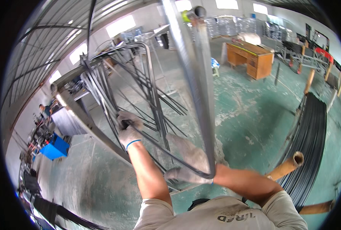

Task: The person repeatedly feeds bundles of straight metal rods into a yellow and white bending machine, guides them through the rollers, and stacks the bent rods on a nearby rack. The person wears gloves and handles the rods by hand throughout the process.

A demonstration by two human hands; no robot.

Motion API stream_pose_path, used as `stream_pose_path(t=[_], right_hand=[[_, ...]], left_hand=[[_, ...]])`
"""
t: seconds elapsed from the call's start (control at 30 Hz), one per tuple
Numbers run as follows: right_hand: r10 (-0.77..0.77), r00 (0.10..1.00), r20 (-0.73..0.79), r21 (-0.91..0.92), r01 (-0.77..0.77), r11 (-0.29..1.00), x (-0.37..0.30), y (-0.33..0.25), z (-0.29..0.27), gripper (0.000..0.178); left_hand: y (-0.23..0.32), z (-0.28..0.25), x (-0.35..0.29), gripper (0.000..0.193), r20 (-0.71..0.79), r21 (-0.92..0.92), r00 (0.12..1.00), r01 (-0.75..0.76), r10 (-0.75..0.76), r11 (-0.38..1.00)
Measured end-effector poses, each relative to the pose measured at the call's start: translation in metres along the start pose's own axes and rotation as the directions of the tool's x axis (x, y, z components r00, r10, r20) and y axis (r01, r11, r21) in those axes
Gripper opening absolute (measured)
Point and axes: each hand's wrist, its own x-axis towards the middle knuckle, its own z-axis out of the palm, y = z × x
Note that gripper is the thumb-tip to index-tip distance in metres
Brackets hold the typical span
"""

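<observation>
A long dark metal bar (203, 115), bent sharply at its lower corner, stretches across in front of me. My left hand (130, 128), in a pale work glove, is closed around its shorter leg. My right hand (191, 159), gloved too, lies beside the bend with thumb and fingers spread apart, and the bar crosses over it. The other leg rises steeply past the top of the picture. Just beyond my left hand, several similar bent bars (105, 88) hang on a metal rack (74, 111); their lower ends fan out toward the floor.
At right, a bundle of long dark strips (306, 134) lies between brown-wrapped posts (287, 168). A wooden desk (259, 61) stands farther back, and wrapped stacks (231, 27) line the far wall. At left are a blue box (55, 147) and another person (44, 110) near machinery.
</observation>
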Motion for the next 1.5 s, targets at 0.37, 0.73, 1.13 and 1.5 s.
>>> stream_pose_path(t=[0.37, 0.73, 1.13, 1.5], right_hand=[[-0.493, 0.703, -0.513, -0.297, 0.393, 0.87, 0.052, -0.004, 0.031, 0.029], [0.135, 0.673, -0.728, 0.482, 0.361, 0.798, 0.17, -0.025, 0.026, 0.034], [-0.414, 0.799, -0.436, -0.558, 0.12, 0.821, 0.446, -0.031, -0.003, 0.046], [0.135, 0.913, -0.385, -0.183, -0.219, 0.958, 0.343, 0.071, 0.062, 0.042]], left_hand=[[-0.036, -0.002, -0.021, 0.043, -0.057, 0.131, 0.997, -0.038, 0.046, 0.991], [-0.037, -0.011, -0.035, 0.065, -0.136, 0.399, 0.987, -0.02, 0.081, 0.917], [0.009, -0.055, -0.051, 0.065, 0.005, 0.456, 0.984, 0.156, -0.178, 0.876], [-0.009, -0.135, -0.151, 0.043, -0.279, 0.9, 0.92, 0.35, -0.275, 0.258]])
